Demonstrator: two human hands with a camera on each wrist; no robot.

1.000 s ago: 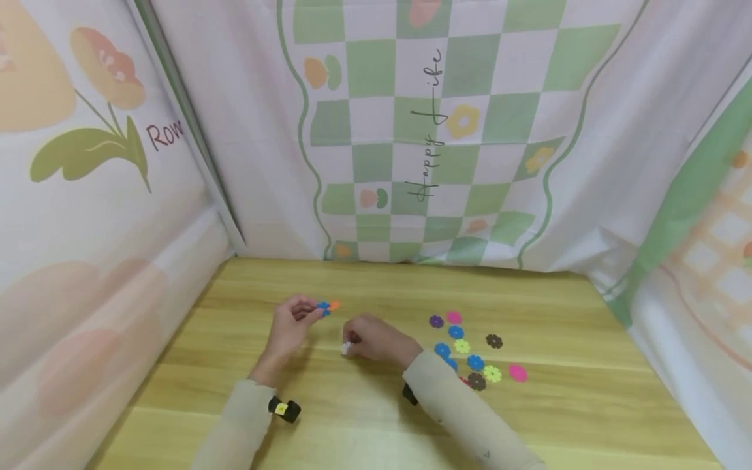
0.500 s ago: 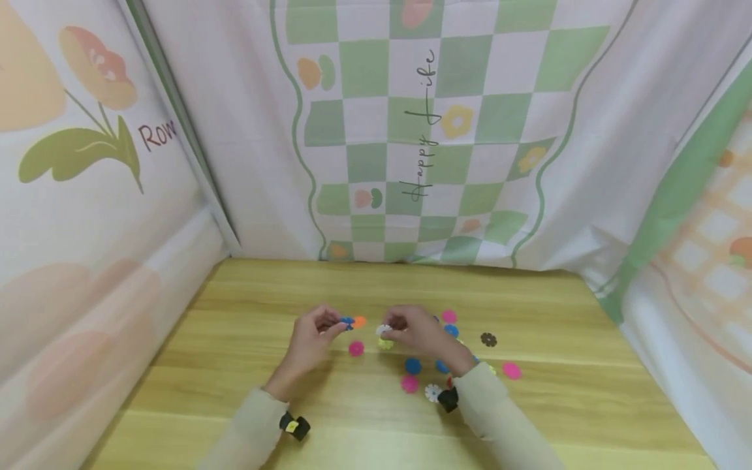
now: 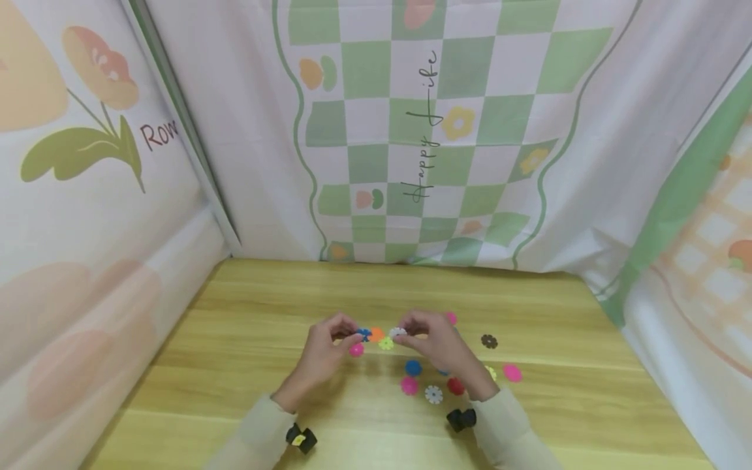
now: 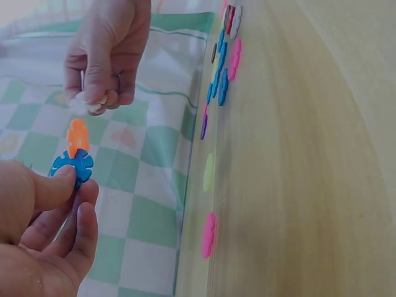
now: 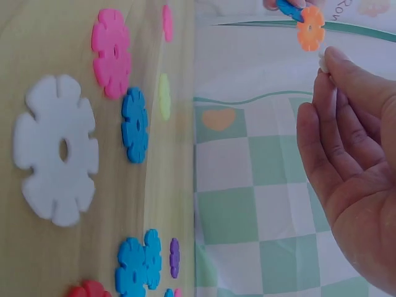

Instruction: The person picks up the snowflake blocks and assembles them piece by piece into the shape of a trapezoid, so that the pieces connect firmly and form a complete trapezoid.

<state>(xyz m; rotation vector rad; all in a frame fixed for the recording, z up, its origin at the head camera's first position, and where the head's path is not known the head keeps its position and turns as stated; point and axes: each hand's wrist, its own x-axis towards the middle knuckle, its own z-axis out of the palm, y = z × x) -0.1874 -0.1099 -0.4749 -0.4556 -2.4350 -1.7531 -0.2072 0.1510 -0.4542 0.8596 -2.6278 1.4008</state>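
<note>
Left hand (image 3: 325,346) pinches blue disc (image 4: 81,162) joined to orange disc (image 4: 78,133), right hand (image 3: 436,339) pinches white disc (image 3: 397,332); off-angle push could split that pair or break a pinch.

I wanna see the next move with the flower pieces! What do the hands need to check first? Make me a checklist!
1. Left hand holds the blue flower: ok.
2. Orange flower joined to the blue flower: ok.
3. Right hand pinches the white flower: ok.
4. White flower touching the orange flower: not ok, a gap shows between them in the left wrist view.
5. White flower turned to fit the orange flower: cannot tell, the fingers hide part of it.
</note>
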